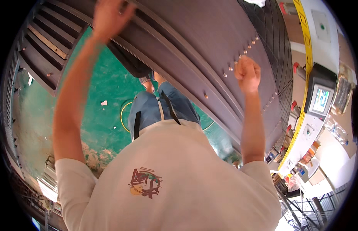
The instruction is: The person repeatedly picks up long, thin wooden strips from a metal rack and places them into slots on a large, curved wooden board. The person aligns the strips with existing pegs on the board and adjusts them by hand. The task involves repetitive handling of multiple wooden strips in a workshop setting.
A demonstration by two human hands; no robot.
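A broad dark brown panel (213, 27) with long raised ridges stretches in front of me. My right hand (248, 73) is closed over its right part, beside a slanting row of small shiny metal knobs (230, 69). Whatever its fingers may hold is hidden. My left hand (109, 19) is up at the top edge of the view, over the panel's near left edge. Motion blurs it and its fingertips are cut off, so their grip is unclear. A small brass-coloured piece (206, 96) sits on the panel nearer to me.
Left of the panel is a brown slatted section (52, 38). A black surface with crossing lines (281, 46) borders the panel's right side, then a yellow strip (306, 42) and a control screen (321, 99). Below lies green floor (104, 81) with scraps and a yellow hose (122, 115).
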